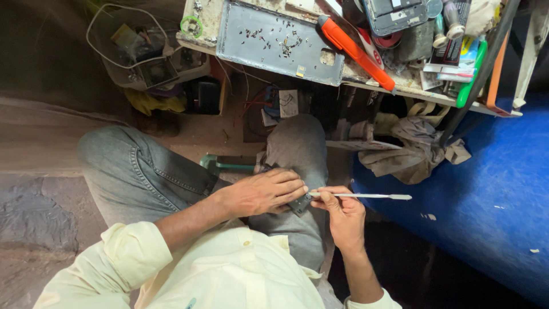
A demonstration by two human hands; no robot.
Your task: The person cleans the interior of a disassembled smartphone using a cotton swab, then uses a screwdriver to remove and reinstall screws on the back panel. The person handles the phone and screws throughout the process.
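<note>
pale yellow shirt sleeves [131, 257] lead to both hands over the grey-trousered knee [297, 149]. left hand [263, 191] lies curled, pressing a small dark flat device [300, 204] onto the knee. right hand [343, 214] pinches a thin silver metal pry tool [366, 196] touching the device's edge. above, the cluttered tabletop [412, 86] carries a grey metal tray [274, 51] and an orange-handled tool [354, 48].

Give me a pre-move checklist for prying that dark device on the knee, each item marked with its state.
1. Left hand pressing the dark device on the knee: ok.
2. Right hand pinching the thin metal pry tool: ok.
3. Tool's near end at the device's edge: ok.
4. End seated in a seam: cannot tell.
5. Tool's flat far tip clear of the rags: ok.
6. Screw tray level on the bench: ok.
</note>
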